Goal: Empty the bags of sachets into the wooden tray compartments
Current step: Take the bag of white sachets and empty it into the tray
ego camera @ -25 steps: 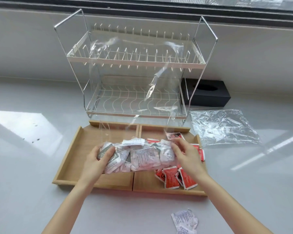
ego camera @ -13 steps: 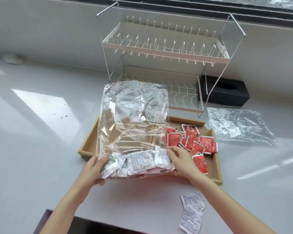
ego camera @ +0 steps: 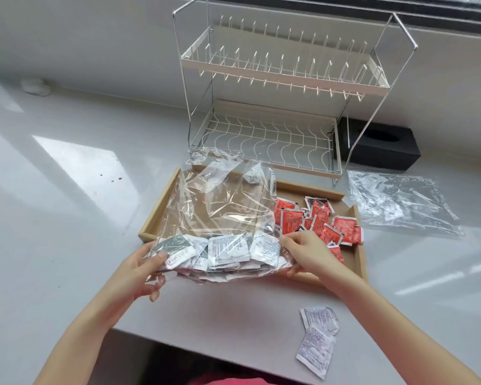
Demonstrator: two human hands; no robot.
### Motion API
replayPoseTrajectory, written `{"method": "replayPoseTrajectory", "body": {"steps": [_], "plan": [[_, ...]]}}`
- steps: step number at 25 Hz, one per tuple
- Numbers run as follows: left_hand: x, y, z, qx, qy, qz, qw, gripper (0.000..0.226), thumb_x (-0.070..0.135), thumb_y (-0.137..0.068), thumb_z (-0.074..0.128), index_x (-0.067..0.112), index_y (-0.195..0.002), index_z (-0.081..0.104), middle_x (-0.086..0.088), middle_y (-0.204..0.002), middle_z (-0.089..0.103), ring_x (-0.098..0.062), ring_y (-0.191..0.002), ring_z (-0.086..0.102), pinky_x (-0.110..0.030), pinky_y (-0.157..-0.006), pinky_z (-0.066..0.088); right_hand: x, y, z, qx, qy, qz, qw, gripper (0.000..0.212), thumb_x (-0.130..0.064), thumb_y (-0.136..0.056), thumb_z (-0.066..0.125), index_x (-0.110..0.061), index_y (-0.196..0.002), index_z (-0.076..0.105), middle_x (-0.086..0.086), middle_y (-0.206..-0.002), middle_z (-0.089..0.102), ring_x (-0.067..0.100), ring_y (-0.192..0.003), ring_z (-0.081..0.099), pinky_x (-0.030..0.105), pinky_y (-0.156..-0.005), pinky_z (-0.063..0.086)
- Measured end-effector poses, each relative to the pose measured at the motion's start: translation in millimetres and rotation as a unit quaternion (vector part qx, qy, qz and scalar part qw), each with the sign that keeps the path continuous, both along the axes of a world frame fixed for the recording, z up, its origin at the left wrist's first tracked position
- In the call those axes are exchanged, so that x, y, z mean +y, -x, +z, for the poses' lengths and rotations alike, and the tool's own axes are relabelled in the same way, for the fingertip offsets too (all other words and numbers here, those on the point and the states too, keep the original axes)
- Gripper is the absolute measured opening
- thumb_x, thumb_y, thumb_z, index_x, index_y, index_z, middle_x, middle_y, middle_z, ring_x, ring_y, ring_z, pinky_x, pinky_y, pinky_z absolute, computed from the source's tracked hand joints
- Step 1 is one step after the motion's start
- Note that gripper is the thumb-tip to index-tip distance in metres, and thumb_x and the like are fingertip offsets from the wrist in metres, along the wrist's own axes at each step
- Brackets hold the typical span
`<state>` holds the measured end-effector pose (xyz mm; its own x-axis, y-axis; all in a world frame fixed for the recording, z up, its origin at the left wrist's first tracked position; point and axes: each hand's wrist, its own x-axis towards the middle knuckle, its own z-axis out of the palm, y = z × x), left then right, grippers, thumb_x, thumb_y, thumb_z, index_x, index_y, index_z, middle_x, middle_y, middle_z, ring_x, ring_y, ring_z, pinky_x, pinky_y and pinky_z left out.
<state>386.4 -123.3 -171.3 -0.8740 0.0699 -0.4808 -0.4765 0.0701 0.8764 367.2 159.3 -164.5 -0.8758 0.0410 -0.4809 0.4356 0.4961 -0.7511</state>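
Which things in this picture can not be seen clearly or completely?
- Head view: the left compartment floor of the wooden tray is veiled by the clear bag.
- The print on the white sachets in the bag is too small to read.
- The left hand and right hand hide the bag's bottom corners.
- The black box is partly behind the dish rack.
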Motion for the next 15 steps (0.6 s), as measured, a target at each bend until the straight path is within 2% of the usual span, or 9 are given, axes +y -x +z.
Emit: {"method": "replayPoseTrajectory", "body": {"steps": [4,6,8,10,11,13,15], "plan": [[1.2,-0.1,7.7,0.033,0.086,0.002,0.996,0.039,0.022,-0.091,0.048,0.01,-0.128,0.042,-0.008,-0.07,0.045,-0.008,-0.036,0.039,-0.021,-0.038,0.04,-5.2,7.2,10.0,0.025,-0.08,0.063,0.995,0.037,-0.014,-0.092,0.036,-0.012,-0.057,0.046,0.001,-0.05,0.051,0.019,-0.042,0.064,0.027,-0.042,0.047],[4.1,1.1,9.4,0.051,0.148,-0.007,0.988,0.039,0.024,-0.092,0.046,0.014,-0.129,0.038,-0.005,-0.066,0.042,-0.007,-0.035,0.041,-0.022,-0.042,0.043,-8.8,10.2,17.0,0.023,-0.105,0.096,0.99,0.034,-0.016,-0.094,0.033,-0.011,-0.062,0.044,0.003,-0.05,0.055,0.022,-0.047,0.067,0.021,-0.036,0.042],[5.8,3.1,13.6,0.063,0.175,-0.006,0.983,0.035,0.024,-0.092,0.045,0.015,-0.125,0.04,-0.005,-0.065,0.044,-0.006,-0.033,0.042,-0.022,-0.044,0.044,-10.6,13.2,23.5,0.012,-0.104,0.114,0.988,0.034,-0.018,-0.096,0.032,-0.007,-0.068,0.047,0.006,-0.051,0.057,0.014,-0.04,0.063,0.016,-0.032,0.041],[5.7,4.9,21.5,0.074,0.17,0.009,0.983,0.03,0.021,-0.092,0.045,0.015,-0.121,0.043,-0.01,-0.065,0.051,-0.008,-0.032,0.042,-0.022,-0.045,0.045,-8.9,17.5,28.4,0.022,-0.086,0.111,0.99,0.031,-0.014,-0.095,0.033,0.005,-0.087,0.056,0.007,-0.048,0.055,0.007,-0.032,0.056,0.018,-0.034,0.044],[5.5,5.7,26.5,0.084,0.156,0.021,0.984,0.027,0.017,-0.092,0.045,0.016,-0.119,0.045,-0.011,-0.063,0.052,-0.01,-0.032,0.042,-0.021,-0.043,0.045,-7.4,19.8,31.3,0.033,-0.065,0.096,0.993,0.027,-0.01,-0.095,0.033,0.004,-0.096,0.056,0.006,-0.045,0.054,0.005,-0.028,0.052,0.018,-0.033,0.043],[5.7,7.5,37.5,0.109,0.124,0.042,0.985,0.024,0.012,-0.092,0.044,0.02,-0.115,0.049,-0.008,-0.059,0.044,-0.014,-0.036,0.039,-0.018,-0.039,0.043,-4.5,23.0,41.1,0.061,-0.009,0.051,0.997,0.025,-0.006,-0.094,0.035,-0.008,-0.108,0.055,0.0,-0.04,0.049,0.004,-0.025,0.046,0.017,-0.031,0.04],[6.4,10.1,47.1,0.127,0.097,0.048,0.986,0.023,0.011,-0.092,0.044,0.022,-0.11,0.055,-0.009,-0.06,0.039,-0.013,-0.035,0.04,-0.018,-0.04,0.044,-2.6,25.9,54.8,0.086,0.039,0.022,0.995,0.027,-0.003,-0.093,0.034,-0.011,-0.107,0.056,0.0,-0.042,0.045,0.003,-0.025,0.043,0.015,-0.031,0.04]]}}
